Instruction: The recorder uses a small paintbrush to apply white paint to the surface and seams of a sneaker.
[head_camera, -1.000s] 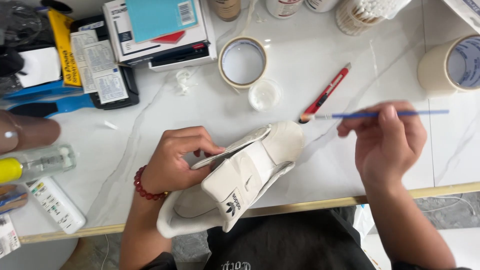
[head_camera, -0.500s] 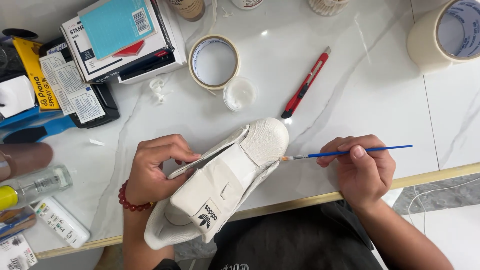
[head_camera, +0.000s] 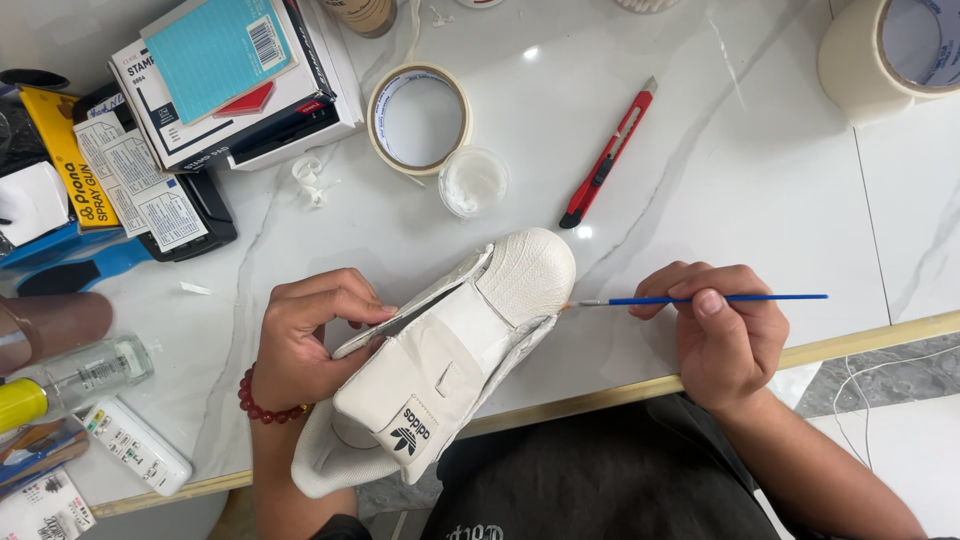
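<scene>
A white sneaker (head_camera: 450, 350) lies tilted on its side at the near edge of the white marble table (head_camera: 720, 200), toe pointing up and right, partly covered with pale masking tape. My left hand (head_camera: 315, 335) grips it at the tongue and opening; a red bead bracelet (head_camera: 262, 405) circles that wrist. My right hand (head_camera: 725, 335) pinches a thin blue-handled paintbrush (head_camera: 700, 298), held level, with its tip touching the sole edge beside the toe cap.
A roll of masking tape (head_camera: 420, 118) and a small pot of white paint (head_camera: 473, 182) sit just beyond the shoe. A red utility knife (head_camera: 607, 155) lies to their right. Boxes (head_camera: 230, 80) are stacked at the back left, bottles (head_camera: 70, 378) at the left edge, a large tape roll (head_camera: 895, 55) at the top right.
My right hand has come down and left with the brush, from hovering above the toe to touching its tip at the sole edge. The left hand kept its grip on the shoe.
</scene>
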